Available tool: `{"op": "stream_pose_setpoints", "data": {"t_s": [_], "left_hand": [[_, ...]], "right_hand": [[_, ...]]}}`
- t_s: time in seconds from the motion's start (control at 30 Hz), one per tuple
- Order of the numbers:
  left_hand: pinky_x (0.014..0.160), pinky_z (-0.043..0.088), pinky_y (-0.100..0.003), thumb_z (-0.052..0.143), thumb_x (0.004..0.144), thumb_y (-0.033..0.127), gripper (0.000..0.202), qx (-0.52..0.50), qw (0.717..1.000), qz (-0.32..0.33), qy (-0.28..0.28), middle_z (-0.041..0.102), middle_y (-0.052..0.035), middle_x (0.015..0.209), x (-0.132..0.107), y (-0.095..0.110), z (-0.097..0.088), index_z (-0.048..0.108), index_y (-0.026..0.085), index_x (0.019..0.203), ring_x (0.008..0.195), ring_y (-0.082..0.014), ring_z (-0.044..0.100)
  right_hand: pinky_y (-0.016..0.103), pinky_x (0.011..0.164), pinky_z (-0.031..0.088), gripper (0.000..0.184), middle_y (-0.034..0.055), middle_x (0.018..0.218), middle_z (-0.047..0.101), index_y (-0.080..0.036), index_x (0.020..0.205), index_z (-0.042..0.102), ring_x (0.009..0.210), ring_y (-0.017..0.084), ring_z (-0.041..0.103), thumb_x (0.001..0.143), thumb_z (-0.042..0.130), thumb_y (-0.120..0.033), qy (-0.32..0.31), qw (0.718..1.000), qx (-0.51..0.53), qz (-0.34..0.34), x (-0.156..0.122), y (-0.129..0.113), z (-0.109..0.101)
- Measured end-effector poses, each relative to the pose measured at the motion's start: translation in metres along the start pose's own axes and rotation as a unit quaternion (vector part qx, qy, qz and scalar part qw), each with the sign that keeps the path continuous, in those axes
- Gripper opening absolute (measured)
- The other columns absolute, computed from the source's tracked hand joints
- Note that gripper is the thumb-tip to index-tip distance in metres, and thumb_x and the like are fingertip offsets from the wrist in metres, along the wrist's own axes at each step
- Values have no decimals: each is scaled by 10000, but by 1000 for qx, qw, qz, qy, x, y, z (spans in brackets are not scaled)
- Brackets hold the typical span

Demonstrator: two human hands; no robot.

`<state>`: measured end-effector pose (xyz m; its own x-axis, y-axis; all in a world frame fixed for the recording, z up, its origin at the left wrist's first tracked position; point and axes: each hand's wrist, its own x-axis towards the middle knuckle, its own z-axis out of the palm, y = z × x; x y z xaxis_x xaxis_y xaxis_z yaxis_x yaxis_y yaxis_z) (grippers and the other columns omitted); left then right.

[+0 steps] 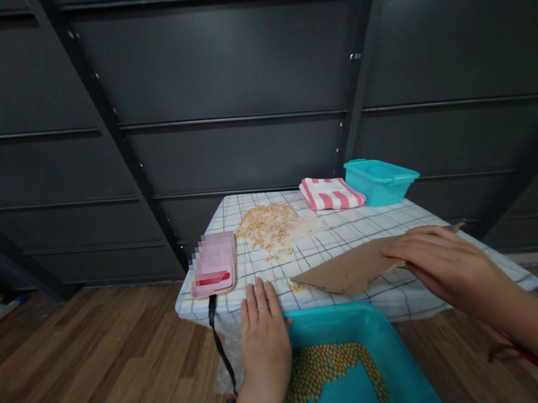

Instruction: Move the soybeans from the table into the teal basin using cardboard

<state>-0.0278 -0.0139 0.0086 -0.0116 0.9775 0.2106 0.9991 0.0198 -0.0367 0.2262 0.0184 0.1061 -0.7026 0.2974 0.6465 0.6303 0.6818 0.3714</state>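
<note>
My right hand (pixel 447 259) grips a torn piece of brown cardboard (pixel 347 269), held low over the front of the cloth-covered table (pixel 248 302). A few soybeans (pixel 296 286) lie by the cardboard's left tip. My left hand (pixel 265 330), fingers stretched out and a ring on one, rests palm down at the table's front edge, against the rim of a turquoise tub (pixel 336 312). Soybeans (pixel 326 364) cover part of the tub's bottom. Farther back on the table spreads a loose pile of paler soybeans (pixel 267 225).
A pink phone-like case (pixel 215 263) with a black strap (pixel 219 343) sits on the table's left. At the back right are a folded pink-and-white striped towel (pixel 331 193) and a small turquoise basket (pixel 381 181). Dark metal panels (pixel 227 59) rise behind the table.
</note>
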Motion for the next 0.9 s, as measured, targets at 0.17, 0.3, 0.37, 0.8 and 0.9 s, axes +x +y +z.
{"op": "stream_pose_setpoints", "data": {"t_s": [0.17, 0.3, 0.37, 0.8, 0.9], "left_hand": [[978, 411, -461, 390, 790, 179, 501, 35, 995, 25, 92, 441, -168, 1350, -1, -2, 14, 443, 76, 1277, 1234, -301, 418], [962, 432, -444, 401, 783, 171, 487, 54, 992, 23, 113, 467, -171, 1327, -1, -2, 17, 470, 69, 1254, 1214, -302, 441], [958, 436, -441, 410, 780, 179, 491, 53, 993, 24, 105, 462, -177, 1327, -1, -2, 16, 469, 62, 1254, 1211, -307, 442], [961, 433, -445, 402, 793, 203, 492, 41, 994, 27, 96, 448, -182, 1335, -1, -2, 13, 459, 62, 1261, 1222, -307, 427], [960, 434, -443, 414, 790, 215, 486, 34, 993, 21, 108, 463, -180, 1323, -2, -2, 14, 476, 56, 1245, 1216, -314, 430]], "right_hand": [[298, 713, 453, 249, 22, 742, 668, -178, 829, 574, 712, 137, 599, 862, 349, -78, 7, 1000, -20, -5, 13, -8, 4], [286, 712, 453, 258, 10, 728, 661, -177, 828, 559, 699, 131, 598, 858, 337, -48, -7, 1000, -8, -23, 16, -11, -2], [287, 722, 452, 251, 7, 737, 664, -177, 845, 552, 701, 130, 597, 853, 343, -38, -9, 1000, -3, -26, 15, -10, -6], [298, 716, 454, 249, 17, 753, 670, -187, 822, 564, 702, 136, 596, 875, 341, -90, -3, 1000, -6, -29, 20, -9, 0], [293, 723, 454, 238, 17, 753, 669, -181, 840, 563, 717, 135, 596, 860, 356, -67, -3, 1000, -8, -28, 17, -8, -6]]}}
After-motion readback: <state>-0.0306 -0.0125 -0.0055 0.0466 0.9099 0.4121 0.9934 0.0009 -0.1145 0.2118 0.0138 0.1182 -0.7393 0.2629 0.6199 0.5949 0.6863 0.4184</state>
